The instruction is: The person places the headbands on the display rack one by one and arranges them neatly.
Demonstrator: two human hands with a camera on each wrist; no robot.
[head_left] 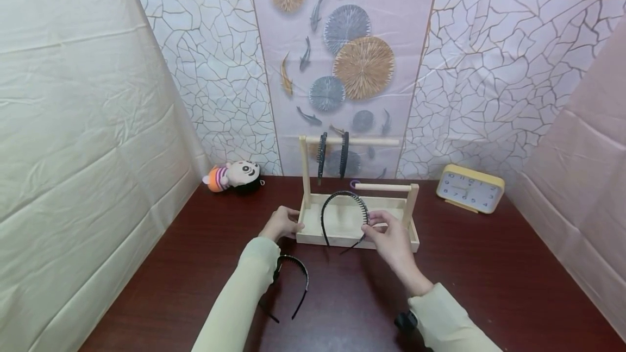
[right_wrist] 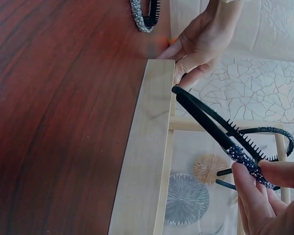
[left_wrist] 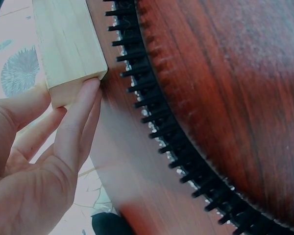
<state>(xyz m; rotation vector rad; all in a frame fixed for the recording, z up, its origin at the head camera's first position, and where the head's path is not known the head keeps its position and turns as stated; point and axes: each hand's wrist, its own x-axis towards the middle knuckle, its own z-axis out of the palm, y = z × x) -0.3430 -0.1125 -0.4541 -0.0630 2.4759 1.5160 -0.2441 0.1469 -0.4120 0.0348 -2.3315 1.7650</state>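
Observation:
My right hand (head_left: 393, 238) pinches a black toothed headband (head_left: 344, 193) between thumb and fingers. It is held upright over the front of a wooden rack (head_left: 313, 239), its glittery side showing in the right wrist view (right_wrist: 245, 159). My left hand (head_left: 283, 223) grips the left end of the rack's tray, thumb and fingers around its corner in the left wrist view (left_wrist: 71, 93). Two dark headbands (head_left: 321, 155), (head_left: 344, 155) hang from the rack's upper bar. Another headband (head_left: 306, 281) lies on the table beside my left forearm, partly hidden by the sleeve.
A purple ring (head_left: 353, 184) sits at the free end of the rack's lower bar (head_left: 383, 187). A plush doll (head_left: 239, 174) lies at the back left of the brown table (head_left: 489, 281). At the back right stands a yellow clock (head_left: 470, 189). Cloth walls enclose the table.

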